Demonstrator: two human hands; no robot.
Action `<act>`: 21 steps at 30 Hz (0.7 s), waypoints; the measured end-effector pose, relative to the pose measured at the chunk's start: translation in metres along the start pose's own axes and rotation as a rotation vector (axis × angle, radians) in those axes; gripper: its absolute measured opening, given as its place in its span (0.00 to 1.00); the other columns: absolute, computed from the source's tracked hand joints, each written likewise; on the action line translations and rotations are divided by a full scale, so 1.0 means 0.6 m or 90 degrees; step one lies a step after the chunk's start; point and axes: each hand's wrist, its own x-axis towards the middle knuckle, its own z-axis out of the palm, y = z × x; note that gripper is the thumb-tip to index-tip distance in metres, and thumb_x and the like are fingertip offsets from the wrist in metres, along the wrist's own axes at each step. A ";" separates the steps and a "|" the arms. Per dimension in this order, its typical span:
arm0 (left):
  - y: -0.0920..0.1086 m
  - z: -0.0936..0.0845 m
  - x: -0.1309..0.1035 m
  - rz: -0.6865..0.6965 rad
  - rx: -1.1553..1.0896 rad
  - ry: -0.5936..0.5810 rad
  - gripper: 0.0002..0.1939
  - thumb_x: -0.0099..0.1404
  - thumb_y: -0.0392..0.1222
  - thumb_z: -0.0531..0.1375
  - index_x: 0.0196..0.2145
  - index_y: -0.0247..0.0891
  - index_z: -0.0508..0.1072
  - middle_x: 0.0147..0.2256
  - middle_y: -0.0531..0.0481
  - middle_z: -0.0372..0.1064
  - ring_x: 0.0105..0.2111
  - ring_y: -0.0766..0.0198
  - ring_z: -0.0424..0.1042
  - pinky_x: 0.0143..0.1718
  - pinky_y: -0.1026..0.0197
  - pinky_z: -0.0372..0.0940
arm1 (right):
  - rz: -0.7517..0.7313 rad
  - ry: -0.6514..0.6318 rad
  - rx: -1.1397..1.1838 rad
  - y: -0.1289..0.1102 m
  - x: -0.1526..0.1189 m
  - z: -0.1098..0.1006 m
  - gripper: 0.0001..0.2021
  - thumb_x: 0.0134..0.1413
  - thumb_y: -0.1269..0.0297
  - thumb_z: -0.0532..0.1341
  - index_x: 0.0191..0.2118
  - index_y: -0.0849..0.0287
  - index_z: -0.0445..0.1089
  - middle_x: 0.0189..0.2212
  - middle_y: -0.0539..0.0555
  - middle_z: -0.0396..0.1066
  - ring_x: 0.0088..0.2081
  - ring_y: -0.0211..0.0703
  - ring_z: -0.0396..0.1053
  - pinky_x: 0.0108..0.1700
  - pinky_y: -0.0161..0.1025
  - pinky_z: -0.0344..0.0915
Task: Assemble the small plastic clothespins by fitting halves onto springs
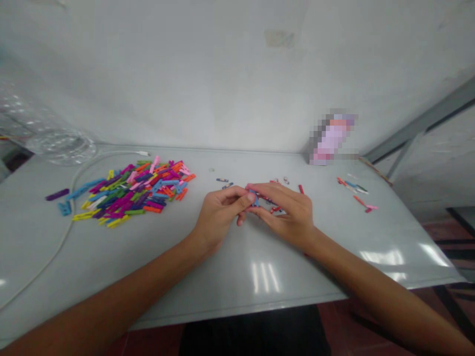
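Both hands meet over the middle of the table, fingertips together. Between the thumb and fingers of my left hand point(218, 213) is a small blue clothespin point(254, 199), mostly covered by the fingers. My right hand point(287, 210) pinches the same piece from the other side. Behind and under the right hand lie several small red and dark clothespin parts point(276, 209), partly hidden. Two dark clothespin pieces point(224, 183) rest just beyond the left hand. A large heap of colourful clothespins point(129, 193) spreads out to the left.
A white cable point(70, 217) runs along the left side past the heap. At the back left stands a clear plastic container point(61, 146). Several loose clothespin pieces point(358, 190) lie at the right. A blurred pink packet point(331, 140) leans on the wall point(208, 89).
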 end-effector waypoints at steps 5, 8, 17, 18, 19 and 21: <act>0.004 -0.005 0.004 -0.012 0.060 0.009 0.18 0.61 0.53 0.80 0.35 0.37 0.85 0.24 0.54 0.70 0.23 0.68 0.65 0.23 0.67 0.61 | 0.045 -0.087 0.100 0.025 0.009 -0.016 0.22 0.67 0.63 0.76 0.64 0.54 0.79 0.53 0.59 0.86 0.51 0.49 0.86 0.55 0.47 0.85; 0.007 -0.009 0.006 -0.016 0.112 -0.042 0.16 0.65 0.53 0.77 0.37 0.36 0.84 0.26 0.53 0.72 0.23 0.69 0.66 0.24 0.66 0.63 | 0.035 -0.057 0.094 0.034 0.007 -0.016 0.19 0.67 0.65 0.76 0.60 0.55 0.81 0.50 0.59 0.87 0.50 0.49 0.86 0.54 0.46 0.84; 0.019 -0.019 0.014 0.005 0.265 -0.101 0.15 0.68 0.51 0.72 0.35 0.37 0.80 0.25 0.54 0.73 0.22 0.69 0.67 0.23 0.67 0.64 | 0.086 -0.144 0.157 0.037 0.014 -0.033 0.18 0.70 0.63 0.73 0.62 0.56 0.80 0.53 0.60 0.85 0.51 0.48 0.84 0.52 0.46 0.82; 0.022 -0.018 0.013 0.004 0.284 -0.111 0.14 0.68 0.51 0.71 0.35 0.37 0.79 0.25 0.54 0.73 0.22 0.68 0.68 0.23 0.67 0.64 | 0.090 -0.162 0.161 0.038 0.016 -0.039 0.16 0.72 0.64 0.72 0.62 0.55 0.81 0.52 0.59 0.85 0.51 0.48 0.84 0.53 0.46 0.82; 0.025 -0.017 0.013 0.004 0.301 -0.119 0.13 0.68 0.50 0.71 0.35 0.37 0.79 0.25 0.53 0.73 0.22 0.68 0.68 0.23 0.67 0.65 | 0.089 -0.173 0.162 0.040 0.018 -0.044 0.15 0.73 0.65 0.71 0.61 0.55 0.81 0.52 0.59 0.85 0.51 0.48 0.83 0.53 0.46 0.81; 0.028 -0.015 0.011 0.010 0.330 -0.123 0.12 0.69 0.49 0.69 0.35 0.37 0.80 0.26 0.53 0.75 0.22 0.67 0.70 0.23 0.67 0.66 | 0.083 -0.180 0.162 0.040 0.020 -0.051 0.13 0.73 0.65 0.70 0.59 0.55 0.82 0.50 0.58 0.86 0.50 0.47 0.83 0.54 0.46 0.79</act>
